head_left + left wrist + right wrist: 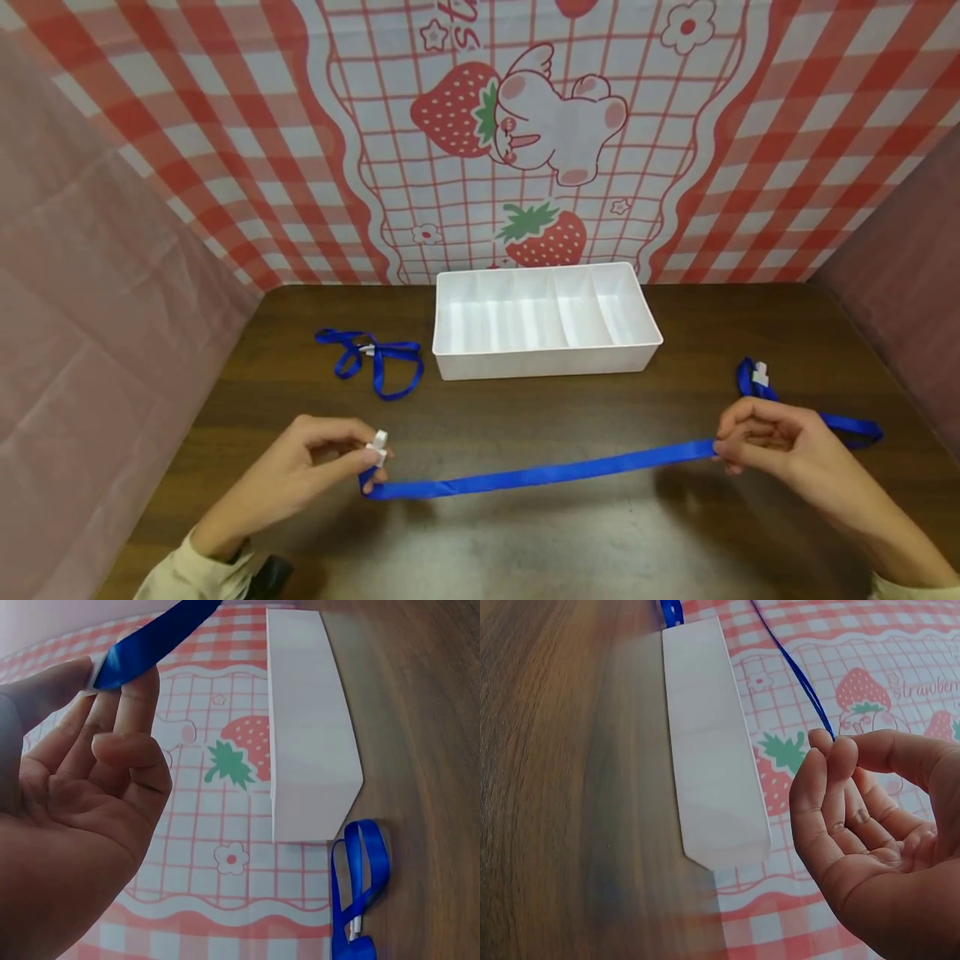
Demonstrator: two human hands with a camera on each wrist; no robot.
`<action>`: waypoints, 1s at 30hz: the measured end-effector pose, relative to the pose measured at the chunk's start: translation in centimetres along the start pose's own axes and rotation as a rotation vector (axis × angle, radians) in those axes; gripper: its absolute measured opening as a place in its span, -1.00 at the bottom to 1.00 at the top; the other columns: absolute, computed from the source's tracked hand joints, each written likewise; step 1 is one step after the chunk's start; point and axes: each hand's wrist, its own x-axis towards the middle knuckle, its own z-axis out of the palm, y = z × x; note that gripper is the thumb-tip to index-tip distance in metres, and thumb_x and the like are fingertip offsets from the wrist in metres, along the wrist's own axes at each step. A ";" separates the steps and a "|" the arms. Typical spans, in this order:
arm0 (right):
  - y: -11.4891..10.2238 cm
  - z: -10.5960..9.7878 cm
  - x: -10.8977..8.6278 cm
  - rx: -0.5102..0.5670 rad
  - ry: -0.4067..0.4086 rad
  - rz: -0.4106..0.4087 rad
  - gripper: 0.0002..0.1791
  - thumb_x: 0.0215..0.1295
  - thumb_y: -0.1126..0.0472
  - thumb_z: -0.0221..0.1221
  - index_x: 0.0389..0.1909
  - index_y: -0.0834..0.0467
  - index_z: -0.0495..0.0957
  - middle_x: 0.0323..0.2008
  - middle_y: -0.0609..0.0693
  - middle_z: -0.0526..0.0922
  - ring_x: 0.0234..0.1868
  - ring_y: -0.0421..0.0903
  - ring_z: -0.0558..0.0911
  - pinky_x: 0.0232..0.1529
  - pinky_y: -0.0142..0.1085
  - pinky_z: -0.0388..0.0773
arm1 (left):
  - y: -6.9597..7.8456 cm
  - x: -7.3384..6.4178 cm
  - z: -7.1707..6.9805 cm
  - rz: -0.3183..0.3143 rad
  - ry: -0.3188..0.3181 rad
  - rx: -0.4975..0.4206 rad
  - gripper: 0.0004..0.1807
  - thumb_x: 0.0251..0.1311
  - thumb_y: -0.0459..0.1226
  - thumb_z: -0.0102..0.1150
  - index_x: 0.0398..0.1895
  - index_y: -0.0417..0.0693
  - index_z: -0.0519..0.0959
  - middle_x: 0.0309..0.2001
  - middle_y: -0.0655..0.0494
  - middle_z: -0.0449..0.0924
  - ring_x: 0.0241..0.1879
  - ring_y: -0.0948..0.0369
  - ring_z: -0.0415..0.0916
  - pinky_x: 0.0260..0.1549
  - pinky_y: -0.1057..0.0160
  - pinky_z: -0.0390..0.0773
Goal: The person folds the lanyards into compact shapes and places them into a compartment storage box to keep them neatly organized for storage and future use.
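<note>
A blue lanyard [540,477] is stretched between the two hands, above the wooden table. The left hand [311,462] pinches its white plastic clip [378,448] between thumb and fingers, at the left end. At the other end, the right hand [780,442] pinches the strap between thumb and fingertips. In the right wrist view the doubled strap [801,676] runs up and left from that pinch. A wide blue band [154,646] leaves the left fingers in the left wrist view. Behind the right hand lies another blue lanyard [851,426], partly hidden by it, with a white clip [761,374].
A white tray [551,362] with several compartments stands at the back middle of the table [555,550]. Left of it lies a loosely looped blue lanyard [378,372]. A red-and-white checked cloth with strawberries [547,242] hangs behind; pink cloth [97,317] covers the sides.
</note>
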 end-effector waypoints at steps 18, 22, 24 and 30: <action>-2.3 3.1 1.0 -0.084 -0.035 -0.112 -0.79 0.27 0.54 0.19 -0.20 0.19 0.58 -0.48 0.05 0.67 -0.47 -0.08 0.65 -0.45 -0.25 0.62 | 0.7 3.6 3.8 0.065 -0.016 -0.002 -0.82 0.32 -0.51 0.14 -0.20 -0.12 0.39 -0.50 0.04 0.68 -0.54 0.12 0.63 -0.65 0.30 0.56; -2.9 3.8 1.5 -0.064 -0.042 -0.098 -0.82 0.27 0.52 0.20 -0.21 0.20 0.58 -0.47 0.05 0.69 -0.47 -0.07 0.67 -0.45 -0.21 0.65 | 0.4 4.2 4.8 0.110 -0.038 0.003 -0.83 0.32 -0.50 0.16 -0.19 -0.13 0.40 -0.51 0.07 0.67 -0.53 0.14 0.65 -0.63 0.30 0.58; -3.2 4.2 1.7 -0.049 -0.050 -0.093 -0.82 0.26 0.52 0.21 -0.22 0.21 0.58 -0.45 0.04 0.70 -0.46 -0.06 0.68 -0.45 -0.18 0.66 | 0.4 4.6 5.1 0.135 -0.048 0.014 -0.82 0.31 -0.51 0.17 -0.20 -0.12 0.41 -0.51 0.08 0.67 -0.52 0.17 0.65 -0.62 0.31 0.57; -3.8 5.4 2.7 0.016 -0.096 -0.116 -0.80 0.24 0.55 0.20 -0.22 0.22 0.60 -0.43 0.07 0.70 -0.45 -0.05 0.69 -0.45 -0.18 0.66 | 0.9 5.5 5.8 0.185 -0.081 0.037 -0.81 0.29 -0.50 0.20 -0.20 -0.11 0.43 -0.49 0.11 0.69 -0.49 0.29 0.66 -0.66 0.42 0.46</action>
